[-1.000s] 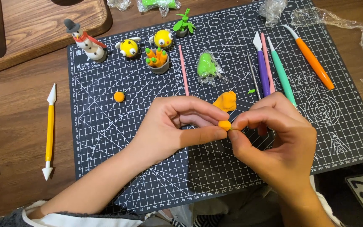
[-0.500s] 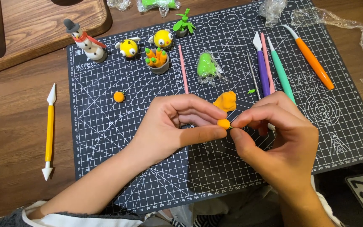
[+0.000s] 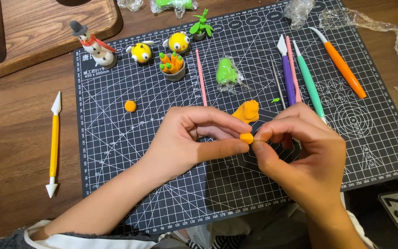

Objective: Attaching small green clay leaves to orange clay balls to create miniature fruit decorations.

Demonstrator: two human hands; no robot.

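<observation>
Head view: I see a small orange clay piece [image 3: 246, 138] pinched between both hands above the middle of the black cutting mat [image 3: 116, 152]. Left hand [image 3: 190, 143] grips it with thumb below and forefinger curled over the top. Right hand [image 3: 300, 152] meets it from the other side, thumb and fingertips pressed onto the same piece, other fingers curled in. Neither hand is spread.

Against the frames from a second and half a second ago I note almost no change: both hands stay in the same spot over the mat and the pinch holds. Fingers may have shifted a touch; I cannot tell more.

Just behind the hands, toward the mat's far edge, lies a larger orange clay lump [image 3: 247, 110]. Further back sits a green clay lump in clear wrap [image 3: 227, 72], with a pink stick [image 3: 201, 76] beside it. To the right lie a purple tool [image 3: 287, 69], a teal tool [image 3: 308, 80] and an orange-handled tool [image 3: 342, 67]. A small orange ball [image 3: 130, 106] rests on the mat's left half.

Along the mat's far edge: a snowman figure [image 3: 94, 44], two yellow round figures [image 3: 141, 52], a pot of clay carrots [image 3: 172, 64], a green plant figure [image 3: 201, 25].

Off the mat's left edge, on the wooden desk [image 3: 14, 138], lies a yellow tool [image 3: 53, 143].
</observation>
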